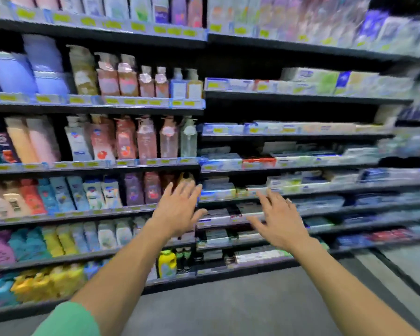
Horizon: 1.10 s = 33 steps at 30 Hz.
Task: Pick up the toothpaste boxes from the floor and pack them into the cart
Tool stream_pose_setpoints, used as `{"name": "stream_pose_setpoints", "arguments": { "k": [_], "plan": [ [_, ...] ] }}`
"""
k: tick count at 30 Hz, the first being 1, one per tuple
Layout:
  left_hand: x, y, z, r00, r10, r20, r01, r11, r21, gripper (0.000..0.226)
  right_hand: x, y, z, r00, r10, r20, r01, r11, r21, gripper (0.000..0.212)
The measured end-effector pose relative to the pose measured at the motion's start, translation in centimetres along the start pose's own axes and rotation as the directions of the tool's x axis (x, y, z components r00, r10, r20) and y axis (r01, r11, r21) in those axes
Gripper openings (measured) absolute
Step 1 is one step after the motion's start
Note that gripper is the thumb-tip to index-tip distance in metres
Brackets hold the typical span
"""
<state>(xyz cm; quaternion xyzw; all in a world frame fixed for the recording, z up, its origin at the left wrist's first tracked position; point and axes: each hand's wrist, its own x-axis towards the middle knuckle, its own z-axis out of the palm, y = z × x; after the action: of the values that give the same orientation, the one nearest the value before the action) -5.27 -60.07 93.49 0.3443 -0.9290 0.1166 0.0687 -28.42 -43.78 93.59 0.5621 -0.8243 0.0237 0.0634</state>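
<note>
Both my hands are empty, fingers spread: left hand (177,213), right hand (280,223). Toothpaste boxes (260,257) sit on the shelves (252,269) just past my fingertips, picture's blurry

Head view faces store shelves (95,109) closely, tilted, blurred.

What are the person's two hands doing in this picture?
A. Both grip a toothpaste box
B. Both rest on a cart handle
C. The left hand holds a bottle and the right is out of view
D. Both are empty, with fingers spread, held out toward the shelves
D: the left hand and the right hand both show spread fingers holding nothing, raised before the shelves.
</note>
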Motion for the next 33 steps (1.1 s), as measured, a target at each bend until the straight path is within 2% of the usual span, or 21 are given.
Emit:
{"name": "stream_pose_setpoints", "arguments": {
  "k": [4,7,11,13,17,24,28,30,33],
  "plan": [
    [7.0,10.7,-0.1,0.98,0.2,0.0,-0.2,0.98,-0.012,0.075,-4.8,11.5,1.3,0.97,0.241,0.018,-0.241,0.97,-0.024,0.114],
    [11.4,18.3,-0.1,0.916,0.4,0.007,-0.4,0.916,0.003,0.076,-9.4,18.2,2.4,0.905,0.423,0.04,-0.423,0.906,-0.011,0.131],
    [15.9,28.0,0.9,0.82,0.572,-0.021,-0.572,0.818,-0.057,0.081,-16.1,24.8,3.3,0.784,0.616,0.071,-0.615,0.788,-0.04,0.13],
    [17.5,32.9,1.3,0.762,0.646,-0.038,-0.647,0.758,-0.083,0.09,-19.2,27.5,3.7,0.708,0.701,0.089,-0.699,0.713,-0.053,0.122],
    [20.6,43.0,2.5,0.635,0.77,-0.054,-0.771,0.63,-0.093,0.077,-24.5,32.4,4.5,0.534,0.842,0.074,-0.834,0.54,-0.115,0.108],
    [23.7,58.0,4.5,0.404,0.912,-0.075,-0.91,0.393,-0.129,0.079,-30.2,37.5,5.4,0.256,0.962,0.096,-0.947,0.27,-0.176,0.105],
    [23.8,65.0,6.3,0.292,0.955,-0.05,-0.947,0.282,-0.151,0.078,-32.5,39.9,8.0,0.13,0.988,0.078,-0.981,0.14,-0.137,0.106],
    [23.2,66.7,7.1,0.277,0.96,-0.036,-0.947,0.266,-0.182,0.077,-32.8,40.0,9.0,0.11,0.992,0.06,-0.987,0.116,-0.11,0.102],
    [22.3,70.9,8.8,0.224,0.975,0.006,-0.951,0.22,-0.215,0.077,-33.7,41.9,11.5,0.078,0.99,0.12,-0.993,0.087,-0.076,0.09]
  ]
}}
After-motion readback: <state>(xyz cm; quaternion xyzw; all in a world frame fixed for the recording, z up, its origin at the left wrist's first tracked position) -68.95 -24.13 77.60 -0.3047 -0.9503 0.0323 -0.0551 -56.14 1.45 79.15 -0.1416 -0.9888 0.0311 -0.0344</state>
